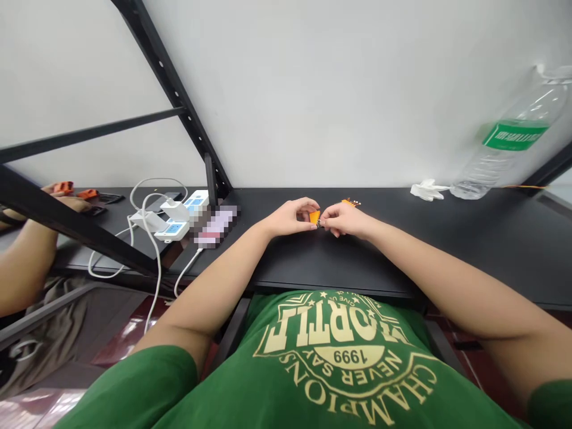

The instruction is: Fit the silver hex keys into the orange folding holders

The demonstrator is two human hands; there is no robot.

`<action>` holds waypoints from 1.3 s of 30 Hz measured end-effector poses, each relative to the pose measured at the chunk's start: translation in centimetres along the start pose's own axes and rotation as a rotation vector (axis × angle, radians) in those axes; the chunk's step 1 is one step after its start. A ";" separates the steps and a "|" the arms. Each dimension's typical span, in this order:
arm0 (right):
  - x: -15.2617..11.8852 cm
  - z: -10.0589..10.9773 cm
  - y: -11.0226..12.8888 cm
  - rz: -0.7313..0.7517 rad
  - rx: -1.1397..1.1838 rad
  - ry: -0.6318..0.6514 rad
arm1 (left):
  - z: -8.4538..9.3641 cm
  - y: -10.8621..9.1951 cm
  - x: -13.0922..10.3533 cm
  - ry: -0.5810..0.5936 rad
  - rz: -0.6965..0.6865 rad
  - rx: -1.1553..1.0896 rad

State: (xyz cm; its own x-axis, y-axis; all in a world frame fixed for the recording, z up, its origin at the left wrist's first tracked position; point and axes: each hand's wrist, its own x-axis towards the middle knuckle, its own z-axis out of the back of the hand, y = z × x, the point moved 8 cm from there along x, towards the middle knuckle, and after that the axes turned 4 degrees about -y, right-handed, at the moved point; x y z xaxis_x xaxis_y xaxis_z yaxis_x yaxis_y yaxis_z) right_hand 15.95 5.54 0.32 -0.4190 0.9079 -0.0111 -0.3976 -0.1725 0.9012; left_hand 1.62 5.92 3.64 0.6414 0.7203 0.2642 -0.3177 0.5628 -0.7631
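Over the black tabletop (286,262), my left hand (295,217) is closed around a small orange-yellow piece (314,218), thumb below and fingers above. My right hand (346,219) meets it from the right, its fingertips pinched at a small dark, light-striped part (319,224) by the piece's lower right edge. Whether that part is joined to the piece I cannot tell. Just behind my right hand, some small orange bits (351,202) with pale tips show, partly covered by the hand.
On the left are a white power strip (194,205) with plugs and cables, and a blurred-out phone (218,226). A black metal frame (179,101) rises there, with another person's arm (31,256) beyond. Crumpled white tissue (428,189) and a large plastic bottle (500,149) stand at right.
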 end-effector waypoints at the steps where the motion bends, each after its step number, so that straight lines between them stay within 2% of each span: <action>1: 0.0 0.0 -0.2 -0.025 0.028 0.006 | 0.0 0.0 0.0 0.003 0.003 0.006; 7: -0.1 1.1 -0.9 -0.163 -0.001 -0.044 | 0.3 0.1 -0.2 0.026 0.036 0.064; 14: -0.5 1.9 -1.6 -0.259 -0.227 0.078 | 0.9 1.4 -0.3 0.049 0.098 0.103; 18: -0.7 2.0 -1.1 -0.209 -0.508 0.158 | 1.2 1.7 -0.3 0.034 0.119 0.090; 21: -0.6 3.2 -0.1 -0.142 -0.715 0.037 | 1.2 1.6 -0.3 0.033 0.124 0.100; 23: -0.5 3.5 0.8 -0.040 -0.795 -0.060 | 1.1 1.4 -0.3 0.036 0.118 0.109; 25: -0.5 3.1 1.4 0.080 -0.852 -0.117 | 1.0 1.2 -0.3 0.042 0.114 0.107; 27: -0.4 2.2 1.2 0.154 -0.895 -0.105 | 1.0 1.2 -0.3 0.043 0.115 0.102; 31: 0.0 0.6 0.1 0.146 -0.893 -0.004 | 1.0 1.3 -0.3 0.038 0.119 0.104; 39: 0.5 0.5 -0.4 0.101 -0.852 -0.006 | 1.0 1.4 -0.2 0.046 0.112 0.126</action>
State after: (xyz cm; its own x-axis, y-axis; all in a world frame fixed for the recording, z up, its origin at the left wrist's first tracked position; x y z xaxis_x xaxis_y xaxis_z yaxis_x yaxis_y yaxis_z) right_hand 16.28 6.22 0.15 -0.4821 0.8743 0.0566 -0.8371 -0.4788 0.2648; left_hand 0.37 6.92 3.09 0.6278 0.7633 0.1523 -0.4717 0.5288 -0.7056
